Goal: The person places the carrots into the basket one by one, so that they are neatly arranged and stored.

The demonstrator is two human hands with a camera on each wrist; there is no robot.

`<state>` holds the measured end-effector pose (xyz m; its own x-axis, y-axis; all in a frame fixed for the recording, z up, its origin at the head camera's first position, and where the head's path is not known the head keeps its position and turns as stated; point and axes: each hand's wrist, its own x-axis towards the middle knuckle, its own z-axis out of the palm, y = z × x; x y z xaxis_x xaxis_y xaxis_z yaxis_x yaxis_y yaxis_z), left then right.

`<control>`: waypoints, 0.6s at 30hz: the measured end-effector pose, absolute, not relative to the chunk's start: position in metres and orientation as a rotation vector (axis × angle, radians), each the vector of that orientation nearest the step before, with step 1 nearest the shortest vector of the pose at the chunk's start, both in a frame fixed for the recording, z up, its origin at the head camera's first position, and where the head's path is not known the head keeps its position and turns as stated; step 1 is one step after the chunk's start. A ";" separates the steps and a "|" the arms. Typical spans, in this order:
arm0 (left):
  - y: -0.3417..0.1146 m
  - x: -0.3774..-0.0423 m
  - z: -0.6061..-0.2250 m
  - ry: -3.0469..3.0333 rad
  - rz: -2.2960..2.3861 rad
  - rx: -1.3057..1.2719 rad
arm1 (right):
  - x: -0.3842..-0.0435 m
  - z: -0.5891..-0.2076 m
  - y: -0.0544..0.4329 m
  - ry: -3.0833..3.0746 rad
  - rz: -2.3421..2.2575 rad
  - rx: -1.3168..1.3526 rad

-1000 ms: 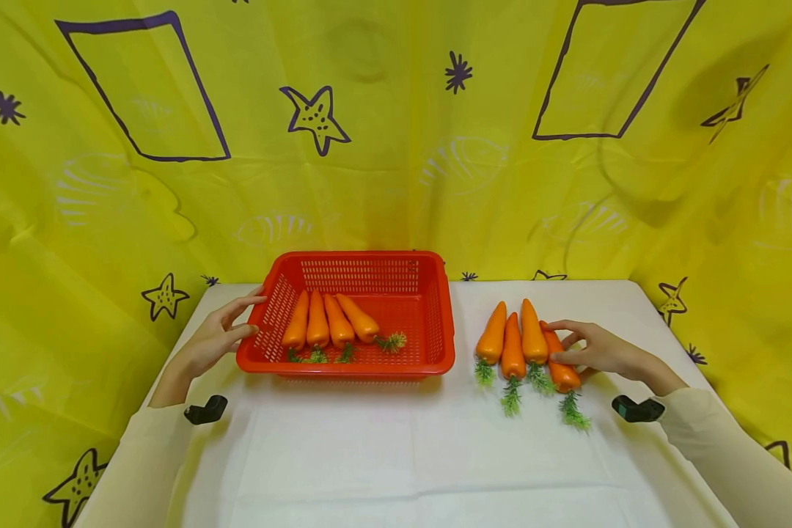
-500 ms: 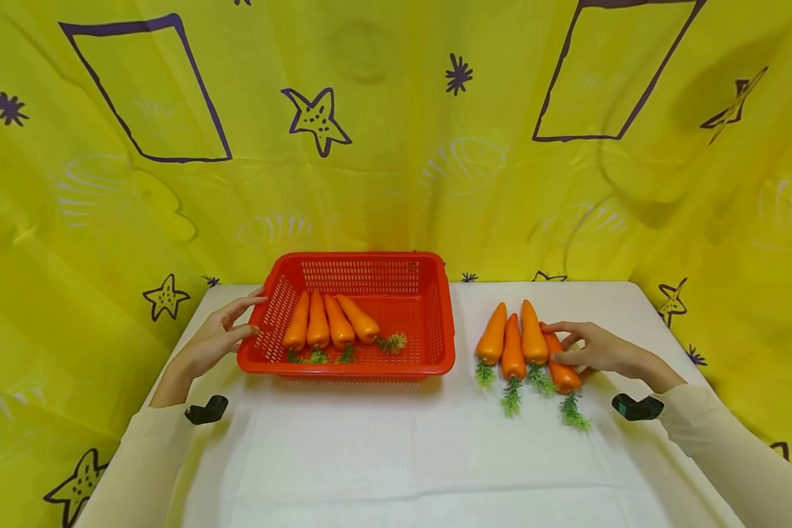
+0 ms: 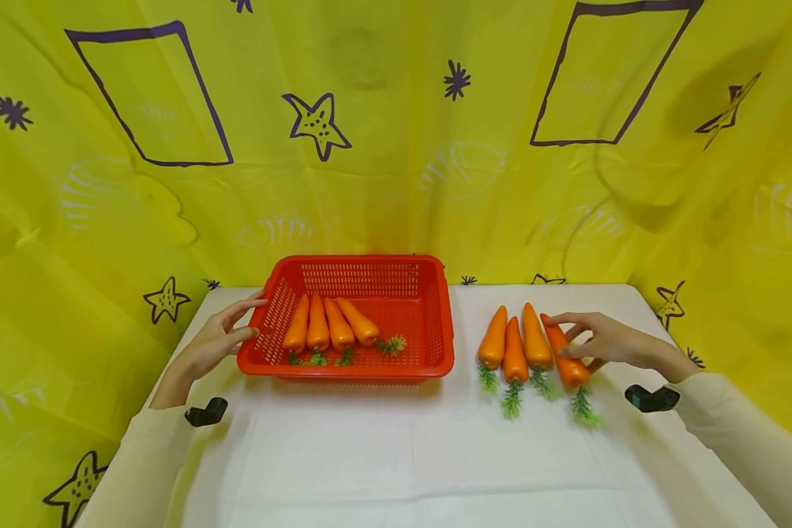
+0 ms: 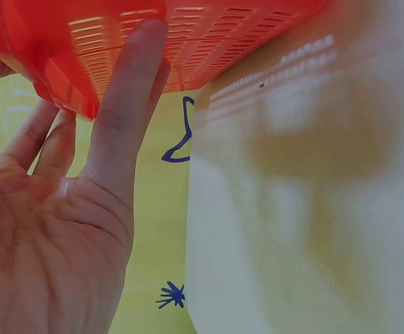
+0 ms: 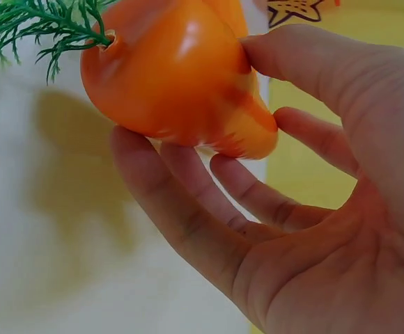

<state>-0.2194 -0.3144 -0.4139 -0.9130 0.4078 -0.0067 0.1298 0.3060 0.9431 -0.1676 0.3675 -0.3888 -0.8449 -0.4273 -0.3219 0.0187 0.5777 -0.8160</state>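
Note:
A toy carrot with green frilly leaves is pinched between the thumb and fingers of my right hand, at the right end of a row. In the right wrist view the carrot's thick end faces the camera. Left of it lie three more carrots, among them the nearest carrot. With fairly straight fingers, my left hand touches the left side of the red plastic basket. In the left wrist view, one digit lies along the slotted outer wall.
Several carrots lie side by side in the left part of the basket. A white cloth covers the table. A yellow patterned curtain hangs behind the table and along both sides.
My right hand has drawn the rightmost carrot slightly to the right, apart from the neighbouring carrot. The left hand and basket stay in place; the head view has shifted slightly.

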 end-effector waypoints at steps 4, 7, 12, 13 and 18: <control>-0.314 -0.220 -0.415 2.318 1.657 0.487 | -0.169 -0.374 0.371 2.354 -1.180 -0.328; -0.314 -0.220 -0.416 2.310 1.666 0.485 | -0.169 -0.362 0.373 2.382 -1.170 -0.333; -0.314 -0.220 -0.416 2.315 1.658 0.483 | -0.169 -0.340 0.373 2.436 -1.163 -0.354; -0.314 -0.220 -0.416 2.319 1.656 0.482 | -0.169 -0.336 0.373 2.446 -1.159 -0.362; -0.314 -0.218 -0.414 2.329 1.648 0.481 | -0.169 -0.319 0.372 2.465 -1.156 -0.354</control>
<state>-0.2184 -0.3137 -0.4143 -0.9148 0.4036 -0.0112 0.1237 0.3066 0.9438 -0.1686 0.3718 -0.3192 -0.8906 -0.3851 -0.2419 -0.0601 0.6269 -0.7768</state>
